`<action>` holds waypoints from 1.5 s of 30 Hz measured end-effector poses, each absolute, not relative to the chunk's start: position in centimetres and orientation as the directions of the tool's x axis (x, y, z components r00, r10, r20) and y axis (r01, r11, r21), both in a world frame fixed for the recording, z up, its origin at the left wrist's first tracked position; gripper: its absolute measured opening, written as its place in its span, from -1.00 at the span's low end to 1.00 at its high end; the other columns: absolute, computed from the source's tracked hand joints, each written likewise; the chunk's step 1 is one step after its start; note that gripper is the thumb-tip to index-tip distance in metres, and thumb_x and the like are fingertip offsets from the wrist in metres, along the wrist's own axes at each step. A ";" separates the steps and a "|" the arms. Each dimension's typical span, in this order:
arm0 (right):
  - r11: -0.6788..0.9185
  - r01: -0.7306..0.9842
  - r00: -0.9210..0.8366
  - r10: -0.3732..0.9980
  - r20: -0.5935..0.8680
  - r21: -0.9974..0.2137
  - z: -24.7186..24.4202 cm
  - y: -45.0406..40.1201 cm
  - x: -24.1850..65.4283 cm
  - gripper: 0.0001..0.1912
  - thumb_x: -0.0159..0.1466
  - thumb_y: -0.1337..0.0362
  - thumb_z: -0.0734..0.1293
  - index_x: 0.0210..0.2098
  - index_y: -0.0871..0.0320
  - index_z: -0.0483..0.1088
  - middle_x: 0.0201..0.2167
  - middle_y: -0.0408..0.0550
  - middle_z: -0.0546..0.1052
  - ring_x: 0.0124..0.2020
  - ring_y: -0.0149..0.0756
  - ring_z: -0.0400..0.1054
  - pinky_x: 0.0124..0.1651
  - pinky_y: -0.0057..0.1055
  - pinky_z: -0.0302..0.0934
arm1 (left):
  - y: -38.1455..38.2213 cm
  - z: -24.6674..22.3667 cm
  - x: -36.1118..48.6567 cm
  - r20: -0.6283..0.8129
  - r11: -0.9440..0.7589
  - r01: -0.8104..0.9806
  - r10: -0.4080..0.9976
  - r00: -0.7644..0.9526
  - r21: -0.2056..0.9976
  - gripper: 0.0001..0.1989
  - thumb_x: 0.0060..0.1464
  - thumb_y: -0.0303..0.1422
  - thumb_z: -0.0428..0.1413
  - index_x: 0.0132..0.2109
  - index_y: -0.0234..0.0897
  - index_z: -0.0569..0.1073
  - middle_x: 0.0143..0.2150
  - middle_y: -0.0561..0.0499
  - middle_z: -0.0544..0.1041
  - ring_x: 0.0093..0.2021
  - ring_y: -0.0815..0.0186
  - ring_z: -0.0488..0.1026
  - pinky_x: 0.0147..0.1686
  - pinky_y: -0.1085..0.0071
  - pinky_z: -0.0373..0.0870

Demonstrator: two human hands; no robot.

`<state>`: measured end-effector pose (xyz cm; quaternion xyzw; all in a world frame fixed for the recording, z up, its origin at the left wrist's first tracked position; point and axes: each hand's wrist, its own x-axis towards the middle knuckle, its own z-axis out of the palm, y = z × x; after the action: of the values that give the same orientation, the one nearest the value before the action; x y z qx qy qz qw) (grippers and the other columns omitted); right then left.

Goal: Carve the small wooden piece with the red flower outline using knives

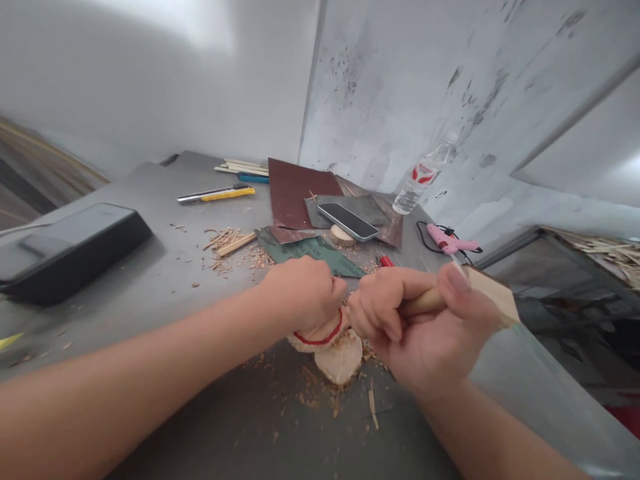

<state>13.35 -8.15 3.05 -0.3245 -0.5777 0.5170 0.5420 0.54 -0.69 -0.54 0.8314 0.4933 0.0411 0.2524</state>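
My left hand (306, 293) is closed into a fist against a pale carved piece of wood (320, 339) marked with a curved red line; its fingertips are mostly hidden. My right hand (430, 327) is wrapped around a wooden handle (425, 303), knuckles close to my left hand. The working end of that tool is hidden. Under the carved piece lies a light wood slice (340, 360) with a rough bark edge, ringed by shavings. A pale flat-sided object (493, 293) shows behind my right thumb; whether it joins the handle I cannot tell.
Behind my hands lie green sandpaper (285, 250), brown sandpaper (293, 190), a phone (349, 221) tilted on a wood disc (343, 235), and a yellow utility knife (227, 194). A water bottle (423, 177) and pink glue gun (453, 240) stand right; a black device (70, 250) left.
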 end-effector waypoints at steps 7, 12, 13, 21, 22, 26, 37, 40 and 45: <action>0.259 -0.153 -0.201 0.937 0.287 -0.954 2.3 -7.8 13.5 -0.26 0.37 -0.29 0.15 -0.73 0.09 0.16 -0.75 -0.17 0.08 -0.65 -0.38 -0.04 -0.54 -0.33 -0.19 | -1.1 0.7 0.9 -0.256 -0.415 0.853 0.828 0.498 0.317 -0.70 0.05 -0.08 0.19 -0.37 -0.25 0.51 -0.31 -0.23 0.60 -0.25 -0.14 0.60 -0.24 0.03 0.48; 0.225 -0.172 -0.222 0.940 0.260 -0.959 2.7 -7.4 14.1 -0.29 0.37 -0.28 0.22 -0.69 0.11 0.24 -0.69 -0.22 0.07 -0.65 -0.42 -0.07 -0.51 -0.30 -0.20 | -1.0 0.0 1.0 -0.193 -0.467 0.835 0.826 0.529 0.292 -0.65 0.13 -0.04 0.13 -0.33 -0.25 0.54 -0.36 -0.23 0.59 -0.31 -0.06 0.59 -0.29 0.11 0.45; 0.218 -0.179 -0.224 0.940 0.256 -0.959 2.8 -7.3 14.2 -0.29 0.36 -0.28 0.23 -0.69 0.10 0.25 -0.69 -0.22 0.07 -0.65 -0.42 -0.08 -0.50 -0.29 -0.19 | -1.0 -0.1 1.1 -0.178 -0.478 0.831 0.826 0.536 0.283 -0.66 0.15 -0.06 0.11 -0.31 -0.25 0.54 -0.35 -0.24 0.60 -0.31 -0.06 0.59 -0.30 0.11 0.44; 0.199 -0.129 -0.278 0.933 0.228 -0.972 1.7 -6.6 15.0 -0.29 0.41 -0.31 0.13 -0.60 0.10 0.30 -0.69 -0.27 0.03 -0.64 -0.41 -0.11 -0.52 -0.32 -0.23 | -1.4 -0.6 0.6 -0.053 -0.518 0.800 0.829 0.557 0.302 -0.64 0.19 -0.04 -0.01 -0.20 -0.22 0.48 -0.31 -0.23 0.59 -0.32 -0.05 0.56 -0.39 0.19 0.30; 0.192 -0.122 -0.275 0.936 0.219 -0.974 1.6 -6.5 15.1 -0.28 0.41 -0.32 0.12 -0.59 0.10 0.30 -0.69 -0.26 0.03 -0.64 -0.41 -0.12 -0.54 -0.33 -0.25 | -1.4 -0.6 0.6 -0.028 -0.525 0.789 0.827 0.562 0.319 -0.67 0.18 -0.07 0.00 -0.21 -0.22 0.47 -0.30 -0.22 0.60 -0.31 -0.04 0.56 -0.40 0.21 0.28; 0.197 -0.105 -0.258 0.941 0.218 -0.975 1.6 -6.4 15.2 -0.29 0.41 -0.32 0.12 -0.59 0.10 0.27 -0.68 -0.25 0.10 -0.63 -0.42 -0.07 -0.55 -0.37 -0.22 | -1.6 -0.1 0.5 0.025 -0.546 0.724 0.805 0.592 0.421 -0.79 0.19 -0.27 -0.01 -0.34 -0.20 0.44 -0.26 -0.16 0.65 -0.25 0.09 0.57 -0.30 0.26 0.29; 0.182 -0.153 -0.294 0.930 0.221 -0.971 1.3 -6.5 14.5 -0.30 0.39 -0.32 0.15 -0.58 0.12 0.25 -0.69 -0.32 0.04 -0.67 -0.50 -0.20 -0.60 -0.44 -0.28 | -2.2 0.1 -2.1 -0.022 -0.169 0.430 0.914 0.405 0.887 -0.76 0.15 -0.21 0.17 -0.13 -0.27 0.52 -0.17 -0.09 0.67 -0.17 0.17 0.61 -0.18 0.27 0.49; 0.195 -0.158 -0.257 0.939 0.231 -0.968 1.0 -6.1 14.5 -0.29 0.39 -0.34 0.15 -0.57 0.13 0.26 -0.68 -0.32 0.04 -0.66 -0.50 -0.19 -0.58 -0.44 -0.26 | -1.8 -1.1 -3.3 -0.079 -0.010 0.192 0.892 0.445 0.981 -0.68 0.11 -0.14 0.27 -0.11 -0.28 0.55 -0.17 -0.09 0.69 -0.10 0.14 0.64 -0.03 0.19 0.53; 0.172 -0.157 -0.206 0.957 0.202 -0.973 1.0 -5.7 14.7 -0.27 0.36 -0.38 0.16 -0.56 0.13 0.31 -0.68 -0.29 0.10 -0.64 -0.47 -0.11 -0.56 -0.41 -0.22 | -1.5 -1.6 -4.2 -0.102 0.096 0.036 0.879 0.466 0.995 -0.77 0.10 -0.22 0.34 -0.12 -0.21 0.62 -0.15 -0.03 0.70 -0.03 0.15 0.64 0.12 0.16 0.50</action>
<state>14.71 -5.73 0.98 -0.3561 -0.5617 0.5361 0.5199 -4.18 -1.52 -1.62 0.5824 0.3929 0.3359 0.6274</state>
